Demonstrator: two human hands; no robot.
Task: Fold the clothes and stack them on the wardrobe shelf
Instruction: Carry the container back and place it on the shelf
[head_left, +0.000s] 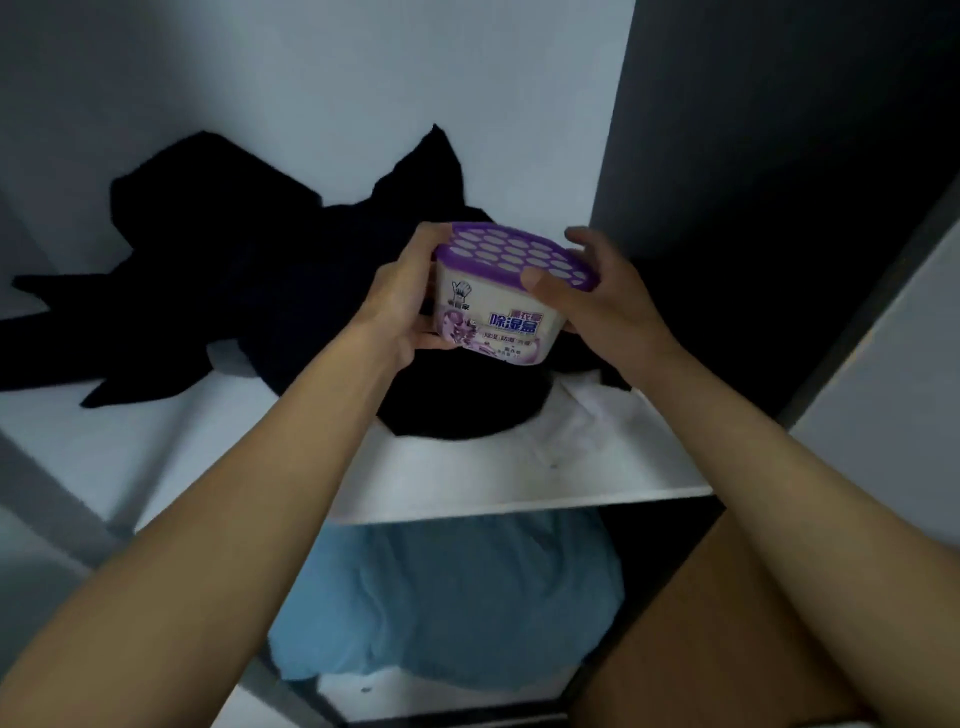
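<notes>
A: Left to right, quick. Dark clothes (249, 291) sprawl unfolded across the white shelf (467, 483), spreading from 9 o'clock to centre — a heap, nothing stacked yet.

B: Hands?

A: Left hand (400, 306) is at the 9 o'clock end of a dehumidifier box (498, 301), fingers curled behind and under it, gripping it. Right hand (597, 301) is at the 3 o'clock end, thumb pressed on the purple lid's rim, other fingers spread and curved over the far edge. Both hold it.

B: Box resting on anything?

A: Can't tell — its bottom edge is over the dark pile, contact is hidden. It looks lifted, tilted label-side toward the camera.

B: Long axis?

A: Runs 9 to 3, hand to hand. The relation that counts: the clothes lie directly under and behind the box, toward 12 and 10 o'clock from the fingers. So the box sits between the hands and the job.

B: Nearer hand for the clothes?

A: Left, I'd say — the bulk of the pile is on its side. Free shelf shows at 4 o'clock, by the right hand, so the box probably goes there first.

B: Below?

A: Blue fabric (447, 597) on the lower level, at 6 o'clock.
</notes>
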